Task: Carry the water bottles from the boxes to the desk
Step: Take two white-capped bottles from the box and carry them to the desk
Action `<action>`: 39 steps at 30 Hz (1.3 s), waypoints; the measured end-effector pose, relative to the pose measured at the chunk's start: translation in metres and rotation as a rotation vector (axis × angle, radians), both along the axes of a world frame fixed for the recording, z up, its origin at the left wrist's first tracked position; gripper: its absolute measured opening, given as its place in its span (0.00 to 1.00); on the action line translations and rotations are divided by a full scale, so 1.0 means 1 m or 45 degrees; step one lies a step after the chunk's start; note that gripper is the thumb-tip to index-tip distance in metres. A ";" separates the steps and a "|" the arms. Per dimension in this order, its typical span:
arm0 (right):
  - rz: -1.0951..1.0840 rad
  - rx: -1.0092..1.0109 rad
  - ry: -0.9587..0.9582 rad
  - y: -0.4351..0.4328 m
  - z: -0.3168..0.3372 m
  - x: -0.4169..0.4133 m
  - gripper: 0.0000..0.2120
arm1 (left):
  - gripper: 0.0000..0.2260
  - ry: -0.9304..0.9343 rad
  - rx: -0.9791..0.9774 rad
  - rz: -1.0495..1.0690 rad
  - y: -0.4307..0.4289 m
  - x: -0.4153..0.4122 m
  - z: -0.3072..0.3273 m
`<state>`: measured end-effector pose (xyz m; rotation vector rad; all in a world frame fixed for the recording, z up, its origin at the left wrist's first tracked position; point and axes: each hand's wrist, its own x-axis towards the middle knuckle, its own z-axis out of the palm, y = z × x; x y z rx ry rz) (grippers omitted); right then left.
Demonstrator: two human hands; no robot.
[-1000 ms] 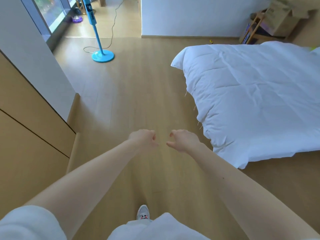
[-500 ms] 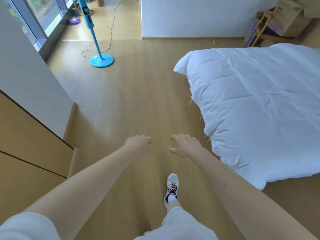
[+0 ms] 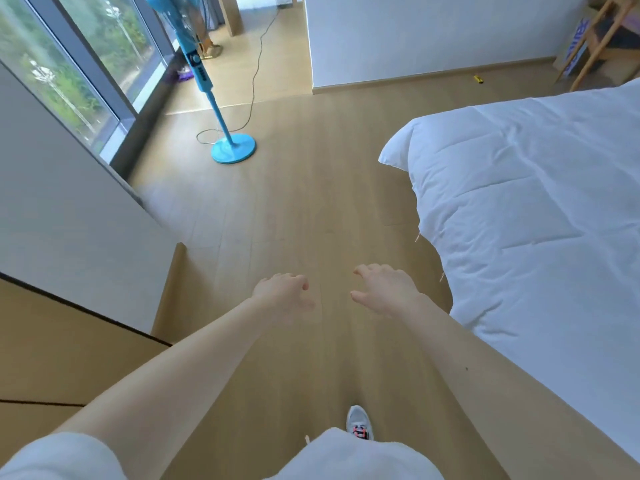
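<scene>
Head view: we look down along both bare arms, stretched forward over a pale wood floor (image 3: 294,202)
Left hand (image 3: 282,292): at about 7 o'clock from the middle of the view, palm down, fingers loosely curved and slightly spread, holding nothing and touching nothing
Right hand (image 3: 384,289): at about 4 o'clock, palm down, thumb out towards the left hand, fingers relaxed and a little bent, nothing in its grasp; the two hands are near each other but apart
Water bottles: we cannot tell where they are from this view
Bed (image 3: 536,202): fills 2 to 4 o'clock under a white quilted duvet, its edge hanging just beside the right forearm
Fan (image 3: 207,88): blue standing fan between 10 and 11 o'clock, round base flat on the floor, pole leaning in the picture, head cut by the top edge
Cord (image 3: 258,64): a thin lead loops beside the fan base and runs away towards 12 o'clock
Window (image 3: 86,57): tall panes at 10 o'clock with greenery beyond
Cabinet (image 3: 69,341): wooden fronts with dark seams at 8 o'clock, below a plain white wall panel
Rack (image 3: 602,32): wooden frame at 2 o'clock in the far corner, with a pale sheet bearing blue letters leaning beside it; whether that is a box we cannot tell
Yellow item (image 3: 478,79): on the floor by the skirting between 1 and 2 o'clock, too small to name
Shoe (image 3: 358,422): one grey and white trainer with red at the laces at 6 o'clock, on the floor, just above the white garment at the bottom edge
</scene>
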<state>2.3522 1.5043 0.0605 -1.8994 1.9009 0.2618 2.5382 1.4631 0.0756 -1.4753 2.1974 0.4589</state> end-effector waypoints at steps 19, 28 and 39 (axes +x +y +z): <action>-0.170 -0.062 0.137 -0.176 -0.007 -0.081 0.28 | 0.24 0.140 -0.207 -0.376 -0.214 -0.086 -0.024; -0.194 -0.120 0.230 -0.335 0.021 -0.068 0.27 | 0.24 0.245 -0.218 -0.373 -0.385 -0.083 -0.009; -0.153 -0.109 0.242 -0.461 0.022 -0.057 0.27 | 0.22 0.260 -0.176 -0.245 -0.503 -0.078 -0.017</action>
